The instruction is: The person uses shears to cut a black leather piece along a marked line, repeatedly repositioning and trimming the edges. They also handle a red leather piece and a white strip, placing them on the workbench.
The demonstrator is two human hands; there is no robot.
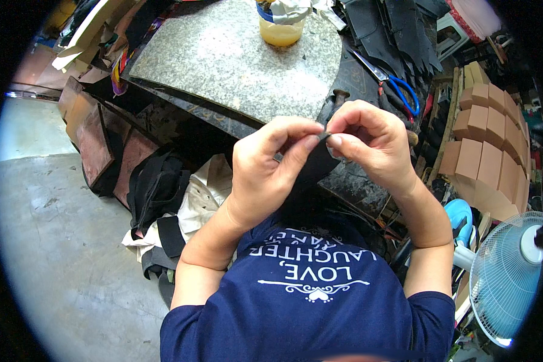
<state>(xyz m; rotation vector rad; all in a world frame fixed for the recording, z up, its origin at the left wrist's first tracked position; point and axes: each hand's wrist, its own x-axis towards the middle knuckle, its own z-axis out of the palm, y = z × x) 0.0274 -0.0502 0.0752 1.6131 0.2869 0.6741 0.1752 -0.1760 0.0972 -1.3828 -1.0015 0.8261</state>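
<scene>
My left hand (pixel 271 160) and my right hand (pixel 368 136) meet fingertip to fingertip in front of my chest, above the near edge of the workbench. Between the pinched thumbs and forefingers is a small dark piece (pixel 323 136), mostly covered by the fingers, too small to name. Just beyond my right hand a metal hammer head (pixel 341 95) shows on the bench. A pair of scissors with blue handles (pixel 398 90) lies to the right of it.
A speckled stone slab (pixel 223 60) covers much of the bench, with a tub of yellowish glue (pixel 280 33) on it. Black sheet scraps (pixel 392 30) lie at far right. Stacked brown boxes (pixel 489 133) and a fan (pixel 507 271) stand right; cloth scraps (pixel 205 187) hang left.
</scene>
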